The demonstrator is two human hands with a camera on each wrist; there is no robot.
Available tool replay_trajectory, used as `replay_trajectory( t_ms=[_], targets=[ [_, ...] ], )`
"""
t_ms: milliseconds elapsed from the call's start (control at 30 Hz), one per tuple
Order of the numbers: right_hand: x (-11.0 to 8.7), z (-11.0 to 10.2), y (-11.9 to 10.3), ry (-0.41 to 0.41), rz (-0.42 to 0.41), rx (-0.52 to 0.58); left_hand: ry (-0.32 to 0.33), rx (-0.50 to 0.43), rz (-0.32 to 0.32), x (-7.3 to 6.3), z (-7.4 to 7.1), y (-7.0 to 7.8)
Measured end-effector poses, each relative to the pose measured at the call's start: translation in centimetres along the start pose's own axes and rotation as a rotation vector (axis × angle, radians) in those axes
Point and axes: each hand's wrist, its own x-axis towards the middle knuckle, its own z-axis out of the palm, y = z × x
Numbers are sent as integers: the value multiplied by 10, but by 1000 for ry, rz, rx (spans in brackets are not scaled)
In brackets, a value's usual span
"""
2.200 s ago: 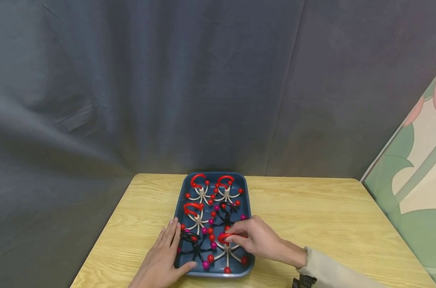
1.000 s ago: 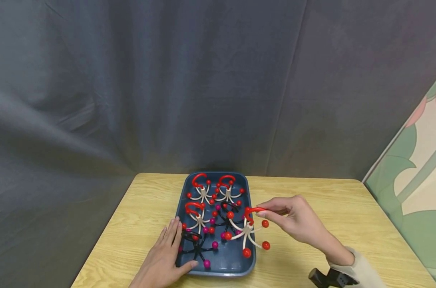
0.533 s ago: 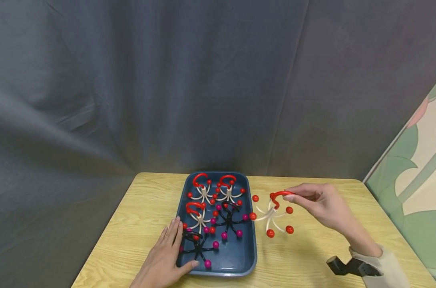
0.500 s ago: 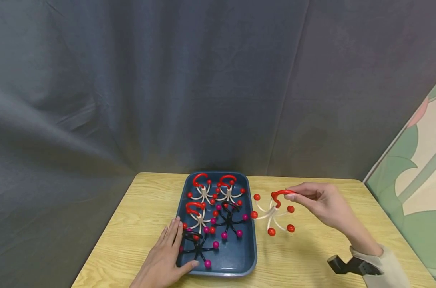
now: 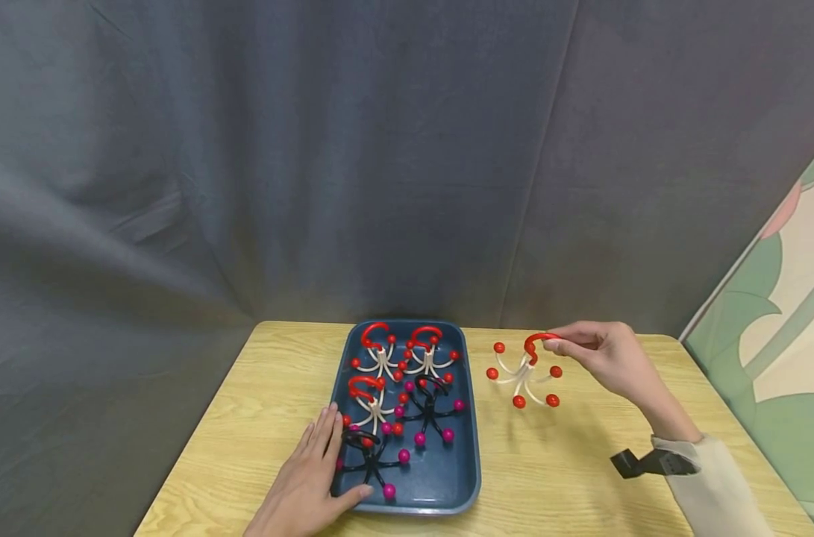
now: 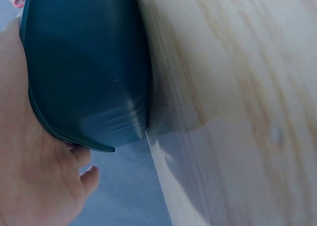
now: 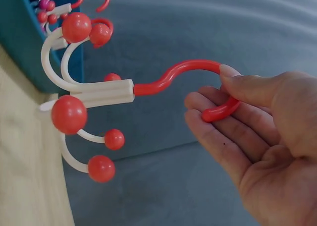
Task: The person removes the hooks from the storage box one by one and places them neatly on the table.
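Observation:
My right hand (image 5: 604,356) pinches the red hook of a white multi-claw hanger (image 5: 524,373) with red ball tips. The hanger is held in the air over the table, right of the tray. In the right wrist view, thumb and fingers meet on the hook's curve while the hanger (image 7: 101,93) points away from the palm. My left hand (image 5: 306,477) rests on the left side of the blue tray (image 5: 472,477), fingers straight and thumb at its near edge. Beside that hand, a black hanger (image 5: 371,464) with magenta balls lies in the tray. The left wrist view shows the tray's outer wall (image 6: 89,77).
Further back in the tray are three white hangers with red hooks, one of them a white hanger (image 5: 428,360) at the far right, and a second black hanger (image 5: 430,406). A grey curtain (image 5: 407,164) stands behind the wooden table (image 5: 239,403). A patterned panel (image 5: 789,358) is at right.
My right hand has taken a white hanger from the tray's near right part, lifted it out and carried it right and away over the table. My left hand has stayed on the tray.

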Motion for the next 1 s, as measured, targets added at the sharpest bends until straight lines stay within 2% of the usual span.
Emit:
replay_trajectory(
  t_ms=[300, 467, 733, 1000],
  targets=[
    [27, 12, 28, -59, 54, 32, 21, 5, 9, 0, 0, 0],
    [40, 23, 45, -99, 80, 68, 12, 9, 0, 0, 1, 0],
    [54, 38, 71, -103, 127, 79, 23, 15, 15, 0, 2, 0],
    [65, 47, 85, -165, 137, 94, 13, 16, -5, 1, 2, 1]
  ],
)
